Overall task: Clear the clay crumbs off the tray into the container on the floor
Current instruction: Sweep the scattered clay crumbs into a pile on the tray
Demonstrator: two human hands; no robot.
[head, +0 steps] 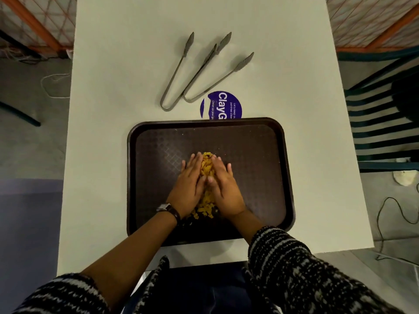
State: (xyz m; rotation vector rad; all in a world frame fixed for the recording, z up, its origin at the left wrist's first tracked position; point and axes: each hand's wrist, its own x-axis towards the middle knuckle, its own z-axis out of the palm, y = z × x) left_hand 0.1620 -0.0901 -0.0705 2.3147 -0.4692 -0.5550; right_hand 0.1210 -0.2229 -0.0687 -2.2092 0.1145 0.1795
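A dark brown tray (260, 155) lies on the white table (113, 132) in front of me. Yellow clay crumbs (206, 164) form a narrow heap down the tray's middle. My left hand (189, 189) and my right hand (224, 189) lie flat on the tray on either side of the heap, fingers together, palms pressed against the crumbs and thumbs touching over them. More crumbs (205, 210) show between my wrists. A watch sits on my left wrist. No container on the floor is in view.
Two metal tongs (181, 69) (217, 75) lie on the table beyond the tray. A round purple sticker (221, 105) is partly under the tray's far edge. A dark slatted chair (381, 123) stands to the right. Cables trail on the floor at both sides.
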